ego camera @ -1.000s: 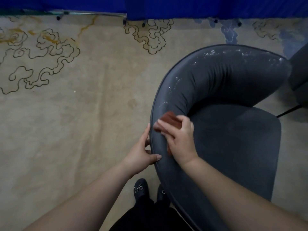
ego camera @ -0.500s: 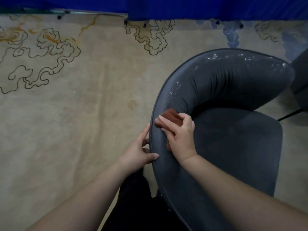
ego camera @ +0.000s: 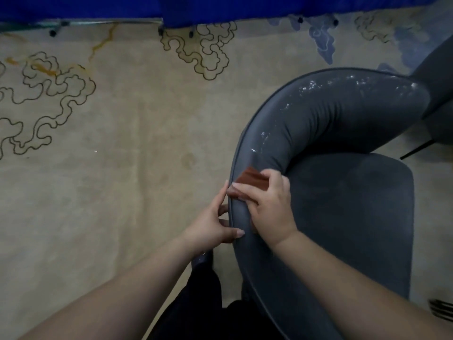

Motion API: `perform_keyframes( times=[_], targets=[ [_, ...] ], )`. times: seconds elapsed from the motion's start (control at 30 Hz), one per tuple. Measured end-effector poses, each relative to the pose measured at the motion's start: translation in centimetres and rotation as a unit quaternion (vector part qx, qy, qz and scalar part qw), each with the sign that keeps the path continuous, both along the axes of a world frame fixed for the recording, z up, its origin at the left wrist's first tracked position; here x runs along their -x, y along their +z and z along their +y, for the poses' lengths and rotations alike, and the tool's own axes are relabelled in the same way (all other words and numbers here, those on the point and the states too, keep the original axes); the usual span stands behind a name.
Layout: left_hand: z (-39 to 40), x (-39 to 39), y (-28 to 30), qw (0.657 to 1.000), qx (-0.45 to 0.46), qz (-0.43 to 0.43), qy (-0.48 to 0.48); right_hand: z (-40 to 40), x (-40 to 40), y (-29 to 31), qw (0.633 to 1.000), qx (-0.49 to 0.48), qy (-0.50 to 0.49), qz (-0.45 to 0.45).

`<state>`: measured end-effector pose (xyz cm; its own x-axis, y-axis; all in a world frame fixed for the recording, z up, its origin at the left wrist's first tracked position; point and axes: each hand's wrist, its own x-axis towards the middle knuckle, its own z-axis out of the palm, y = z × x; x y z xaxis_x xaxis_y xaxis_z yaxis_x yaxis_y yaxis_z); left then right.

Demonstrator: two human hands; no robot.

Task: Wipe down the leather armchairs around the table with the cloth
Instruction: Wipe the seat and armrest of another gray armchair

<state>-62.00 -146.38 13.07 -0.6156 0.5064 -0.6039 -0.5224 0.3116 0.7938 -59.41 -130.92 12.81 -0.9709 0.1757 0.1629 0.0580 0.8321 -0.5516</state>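
Note:
A dark grey leather armchair (ego camera: 343, 197) with a curved padded back fills the right half of the view. White specks dot the top of its backrest. My right hand (ego camera: 267, 204) presses a folded reddish-brown cloth (ego camera: 250, 180) flat against the top of the left arm, fingers straight over it. My left hand (ego camera: 215, 224) grips the outer edge of the same arm just below, thumb on top and fingers on the outside.
A beige carpet (ego camera: 122, 168) with dark cloud outlines covers the floor on the left. A blue drape (ego camera: 220, 8) runs along the top. Part of a second dark chair (ego camera: 438, 99) stands at the right edge. My dark trousers show at the bottom.
My right hand and the cloth have slid slightly toward the outer edge of the chair arm. My left hand keeps its grip. The camera has shifted a little.

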Motion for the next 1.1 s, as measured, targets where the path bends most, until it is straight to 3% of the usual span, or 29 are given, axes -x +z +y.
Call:
perform_keyframes(
  times=[0.13, 0.3, 0.4, 0.57, 0.7, 0.93, 1.1],
  targets=[
    [0.1, 1.6, 0.1, 1.000, -0.009, -0.009, -0.001, 0.2, 5.9, 1.2, 0.999, 0.000, -0.034, -0.008],
    [1.2, 4.0, 0.6, 0.998, -0.004, 0.059, 0.030, 0.7, 5.8, 1.0, 0.983, 0.111, -0.138, 0.048],
    [3.4, 5.7, 0.2, 0.989, 0.015, 0.089, 0.118, 1.3, 4.0, 0.5, 0.955, 0.202, -0.205, 0.067],
    [8.4, 7.4, -1.5, 0.967, 0.098, 0.164, 0.170, 2.7, 4.5, 0.1, 0.904, 0.298, -0.304, 0.029],
    [8.8, 6.9, -3.2, 0.944, 0.156, 0.234, 0.172, 4.4, 5.9, -0.1, 0.909, 0.297, -0.292, 0.033],
    [8.9, 6.7, -3.4, 0.931, 0.209, 0.246, 0.172, 5.6, 10.7, -0.5, 0.954, 0.199, -0.215, 0.057],
    [8.8, 6.7, -3.0, 0.925, 0.231, 0.258, 0.154, 3.6, 8.3, -1.4, 0.964, 0.167, -0.197, 0.067]
  ],
)
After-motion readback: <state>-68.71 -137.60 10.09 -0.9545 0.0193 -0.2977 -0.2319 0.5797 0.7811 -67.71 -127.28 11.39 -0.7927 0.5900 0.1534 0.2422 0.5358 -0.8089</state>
